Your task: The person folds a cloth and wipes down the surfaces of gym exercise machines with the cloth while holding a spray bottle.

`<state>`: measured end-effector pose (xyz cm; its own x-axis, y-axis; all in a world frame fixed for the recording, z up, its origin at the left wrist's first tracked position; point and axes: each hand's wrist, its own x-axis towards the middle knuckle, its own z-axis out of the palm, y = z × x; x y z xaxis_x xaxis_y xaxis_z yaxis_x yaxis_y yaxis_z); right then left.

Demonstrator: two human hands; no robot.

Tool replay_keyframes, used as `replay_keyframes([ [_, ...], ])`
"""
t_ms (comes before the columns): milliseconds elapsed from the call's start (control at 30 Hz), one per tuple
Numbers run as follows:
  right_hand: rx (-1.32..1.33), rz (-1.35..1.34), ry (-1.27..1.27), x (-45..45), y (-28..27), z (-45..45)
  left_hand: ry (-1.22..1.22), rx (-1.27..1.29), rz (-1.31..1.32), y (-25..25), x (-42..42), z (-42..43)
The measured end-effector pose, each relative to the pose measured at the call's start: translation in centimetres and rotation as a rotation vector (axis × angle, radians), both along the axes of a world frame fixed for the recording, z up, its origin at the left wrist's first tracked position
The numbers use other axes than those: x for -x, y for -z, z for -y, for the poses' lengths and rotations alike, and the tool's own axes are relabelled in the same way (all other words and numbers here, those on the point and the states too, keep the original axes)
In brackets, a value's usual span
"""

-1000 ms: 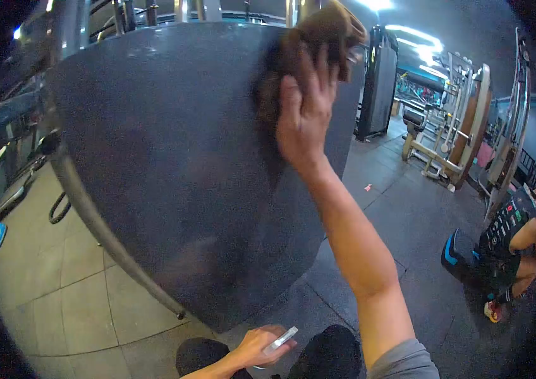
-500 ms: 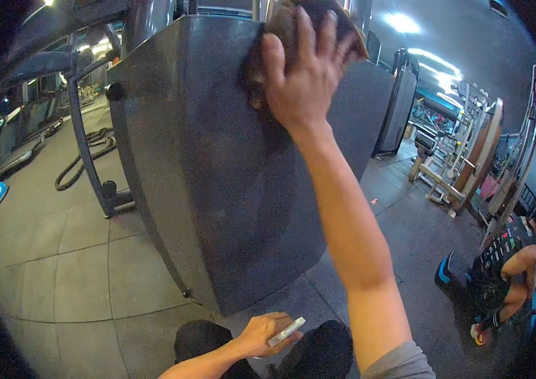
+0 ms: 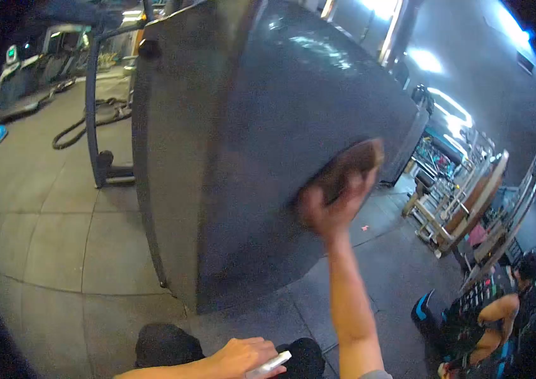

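My right hand point(image 3: 334, 211) presses a dark brown cloth point(image 3: 347, 167) against the large dark panel point(image 3: 280, 158) of a gym machine. Motion blurs the fingers, which lie over the cloth. The panel stands upright in front of me, with light glinting off its upper part. Low down, above my knees, my left hand point(image 3: 247, 357) is closed around a flat whitish phone point(image 3: 273, 364), its edge facing up. The palm side of that hand is hidden.
To the right a person point(image 3: 486, 316) sits low near the floor. Behind them stand weight machines point(image 3: 464, 202). A metal frame post point(image 3: 93, 114) rises left of the panel, and a thick black rope point(image 3: 78, 132) lies on the tiled floor point(image 3: 53, 246).
My right hand and the cloth have moved down from the panel's top edge to its lower right. The view has shifted and tilted; my left hand still holds the phone.
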<state>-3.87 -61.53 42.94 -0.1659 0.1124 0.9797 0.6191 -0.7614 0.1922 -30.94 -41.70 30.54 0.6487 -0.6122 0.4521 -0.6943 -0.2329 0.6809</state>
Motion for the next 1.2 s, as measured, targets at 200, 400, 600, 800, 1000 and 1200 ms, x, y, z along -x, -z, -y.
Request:
replay_keyframes([
  [200,-0.05,-0.047,0.017,1.9,-10.1,-5.1,-0.374,0.072,0.029,-1.3,1.0,-0.2],
  [400,0.174,0.002,-0.049,3.2,-0.7,-7.9,-0.624,0.19,0.171,2.0,-4.1,-1.5],
  [600,0.115,-0.039,0.07,0.5,-7.0,-1.6,-0.617,0.074,0.298,3.9,-10.2,0.3],
  [800,0.018,-0.036,-0.013,-1.4,-13.3,0.4,-0.634,0.012,0.326,5.4,-12.6,1.9],
  [1000,-0.045,-0.05,-0.065,-1.9,-13.7,-0.3,-0.619,0.091,0.328,4.5,-11.8,0.9],
  [1200,-0.159,-0.042,0.023,-1.0,-10.7,-2.5,-0.743,0.188,0.376,3.1,-9.8,-0.5],
])
